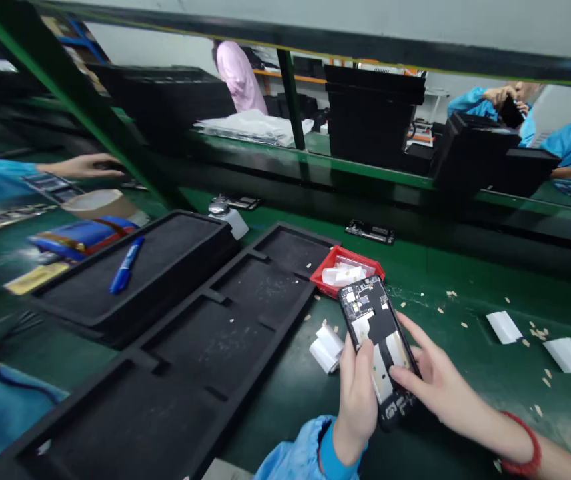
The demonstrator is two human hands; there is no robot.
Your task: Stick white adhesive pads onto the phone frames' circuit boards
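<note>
My left hand (356,390) grips the lower left side of an opened phone body (372,319) with bare circuit parts, its thumb lying on the inside. My right hand (430,377) supports the phone's right edge from below, with its thumb pressed on the phone's inner face. The phone is held tilted above the green bench (465,293). Just behind it sits a small red tray (332,267) with white bits in it. Some white folded pieces (326,347) lie to the left of my left hand.
Two black foam trays (205,333) (165,260) lie at left, one with a blue marker (125,265). Another phone part (370,231) rests further back. White slips (504,327) and scraps litter the right. Stacked black trays (375,113) and other workers' hands are around.
</note>
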